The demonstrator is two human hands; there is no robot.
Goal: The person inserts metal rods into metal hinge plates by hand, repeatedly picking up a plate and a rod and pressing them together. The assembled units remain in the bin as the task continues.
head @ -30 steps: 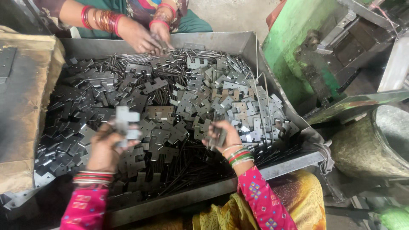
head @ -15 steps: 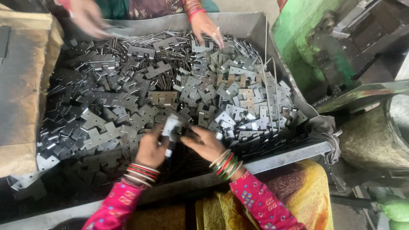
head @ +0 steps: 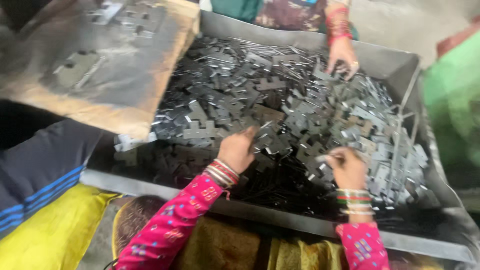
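Her left hand pressed curled onto metal stampings; her right hand pinched one plate, lifting it clear for sorting.

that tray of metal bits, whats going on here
A person in pink sleeves works over a big metal tray heaped with flat, notched grey metal plates. Their left hand reaches into the pile near the middle, fingers down among the plates. Their right hand pinches one or more plates; the blur hides how many. Across the tray, another person's hand rests on the pile at the far edge. A worn board lies beside the tray.
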